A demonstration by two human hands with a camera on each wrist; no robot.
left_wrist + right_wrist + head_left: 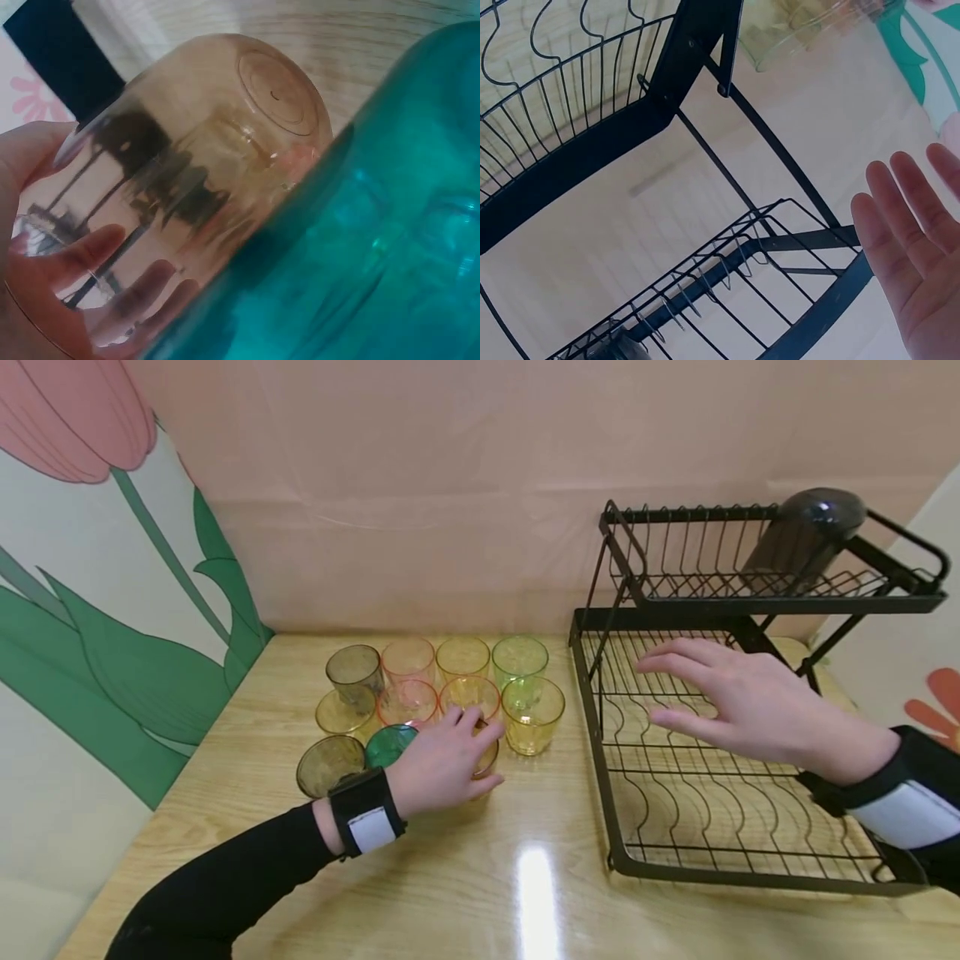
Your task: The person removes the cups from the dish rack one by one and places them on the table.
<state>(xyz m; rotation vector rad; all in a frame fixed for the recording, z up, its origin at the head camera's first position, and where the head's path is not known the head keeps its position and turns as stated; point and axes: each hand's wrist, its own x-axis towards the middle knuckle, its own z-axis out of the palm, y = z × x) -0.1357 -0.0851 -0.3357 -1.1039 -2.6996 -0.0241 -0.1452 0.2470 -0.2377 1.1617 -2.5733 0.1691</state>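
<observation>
My left hand [442, 760] reaches over the front row of glasses, its thumb and fingers around a light-brown glass [487, 756]. In the left wrist view the fingers show through this clear glass [225, 112], with the thumb at its edge. Beside it stands a teal glass [390, 745], partly hidden by the hand in the head view. My right hand [738, 693] hovers over the lower tier of a black two-tier dish rack [600, 777], fingers extended and holding nothing.
Several tinted glasses stand in rows, including a yellow glass [532, 718], a green glass [520, 660], a pink glass [407, 703] and a grey glass [330, 764]. A dark rounded vessel [806, 535] leans in the rack's upper tier. The wooden table [420, 893] meets a wall behind.
</observation>
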